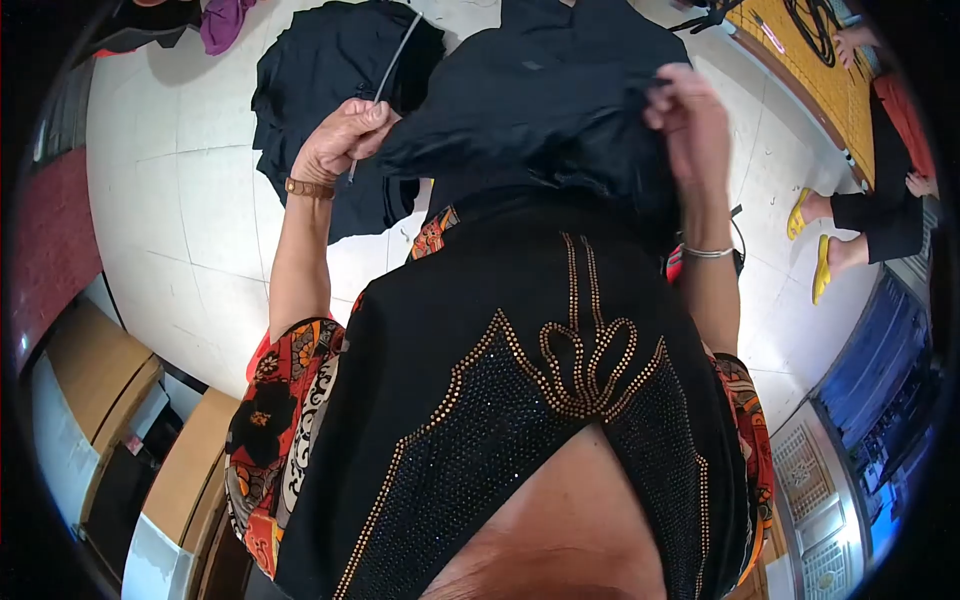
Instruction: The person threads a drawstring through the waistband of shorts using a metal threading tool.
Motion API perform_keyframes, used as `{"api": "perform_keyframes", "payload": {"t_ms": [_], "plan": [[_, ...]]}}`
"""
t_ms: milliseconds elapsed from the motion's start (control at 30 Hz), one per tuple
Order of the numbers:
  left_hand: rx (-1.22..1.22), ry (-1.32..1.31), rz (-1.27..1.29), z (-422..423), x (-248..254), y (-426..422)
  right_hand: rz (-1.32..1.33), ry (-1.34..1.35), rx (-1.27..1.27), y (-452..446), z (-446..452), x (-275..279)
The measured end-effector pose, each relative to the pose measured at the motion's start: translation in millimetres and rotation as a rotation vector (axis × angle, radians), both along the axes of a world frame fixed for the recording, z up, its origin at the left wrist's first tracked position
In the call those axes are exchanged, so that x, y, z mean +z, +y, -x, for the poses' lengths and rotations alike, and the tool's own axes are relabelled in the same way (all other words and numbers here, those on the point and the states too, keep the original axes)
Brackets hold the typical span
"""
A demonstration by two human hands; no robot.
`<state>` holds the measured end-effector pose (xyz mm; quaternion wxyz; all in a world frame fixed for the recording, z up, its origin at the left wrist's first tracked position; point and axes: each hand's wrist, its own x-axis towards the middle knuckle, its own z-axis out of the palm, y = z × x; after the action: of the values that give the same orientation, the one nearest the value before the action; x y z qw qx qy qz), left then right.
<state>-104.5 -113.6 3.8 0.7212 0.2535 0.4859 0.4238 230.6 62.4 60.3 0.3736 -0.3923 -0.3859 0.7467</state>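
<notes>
Black cloth [540, 110] is spread over my lap and knees. My left hand [350, 135] is closed at the cloth's left edge, pinching a thin grey strip or rod that sticks up above the fist and shows a little below it. At the cloth's right edge, my right hand [685, 110] is raised with bent fingers, blurred by motion; whether it grips the fabric cannot be made out. Behind my left hand, a pile of black fabric pieces [310, 80] lies on the floor.
A tan-topped table [790, 70] with dark cords stands at the upper right. Beside it sits another person with yellow shoes [822, 270]. Wooden furniture [185, 465] is at the lower left. Purple cloth [226, 25] hangs at the top left. Small scraps dot the tiled floor [175, 230].
</notes>
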Motion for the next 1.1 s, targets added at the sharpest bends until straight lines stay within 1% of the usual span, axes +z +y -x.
{"api": "perform_keyframes", "payload": {"t_ms": [33, 100, 133, 200, 233, 367, 433, 467, 533, 567, 700, 733, 867, 933, 967, 1033, 1067, 1100], "plan": [[0.001, -0.047, -0.049, -1.3, -1.2, 2.0, -0.011, 0.08, -0.073, 9.3, -11.6, 0.4], [0.022, -0.062, -0.032, -9.0, 5.8, 12.0, 0.0, 0.248, -0.136, 32.8, -42.0, -11.6], [0.047, -0.076, -0.013, -15.5, 12.4, 19.8, -0.003, 0.249, -0.135, 46.5, -58.7, -21.5], [0.1, -0.102, 0.024, -28.3, 21.8, 31.2, 0.138, 0.535, -0.102, 65.1, -83.4, -40.3], [0.101, -0.1, 0.021, -33.0, 24.1, 32.0, 0.136, 0.537, -0.099, 63.7, -84.8, -43.5], [0.181, 0.054, 0.129, -54.4, 39.2, 21.2, 0.295, 0.291, -0.383, 54.6, -86.8, -52.0], [0.353, 0.113, 0.028, -80.9, 23.8, 12.7, 0.299, 0.317, -0.395, 51.8, -85.1, -52.8], [0.356, 0.117, 0.03, -92.7, 28.4, 9.0, 0.299, 0.342, -0.41, 50.3, -83.2, -52.8], [0.512, 0.467, 0.041, -113.2, 38.0, 1.8, 0.295, 0.39, -0.442, 48.2, -79.6, -52.7], [0.512, 0.468, 0.038, -119.6, 34.0, 1.4, 0.293, 0.392, -0.441, 48.4, -77.8, -53.1], [0.432, 0.827, -0.197, -145.9, -4.6, -11.9, 0.301, 0.386, -0.45, 52.4, -74.3, -54.8], [0.43, 0.825, -0.2, -142.4, -5.3, -12.0, 0.298, 0.385, -0.453, 52.5, -75.5, -54.2], [0.404, -0.084, 0.057, -101.7, -5.7, -1.0, 0.273, 0.618, -0.228, 57.5, -83.6, -45.8], [0.348, -0.366, -0.112, -97.7, 25.5, 13.9, 0.388, 0.798, -0.263, 72.5, -98.8, -45.9], [0.337, -0.37, -0.111, -94.8, 29.4, 16.8, 0.381, 0.797, -0.273, 81.6, -111.8, -45.9], [0.292, -0.136, -0.043, -87.2, 32.5, 20.7, 0.307, 0.583, -0.311, 105.3, -148.7, -43.8], [0.278, -0.138, -0.047, -82.2, 30.7, 22.3, 0.269, 0.477, -0.331, 115.4, -164.7, -39.2], [0.17, -0.143, -0.032, -76.6, 26.4, 22.9, 0.233, 0.371, -0.353, 123.4, -180.2, -36.3]]}}
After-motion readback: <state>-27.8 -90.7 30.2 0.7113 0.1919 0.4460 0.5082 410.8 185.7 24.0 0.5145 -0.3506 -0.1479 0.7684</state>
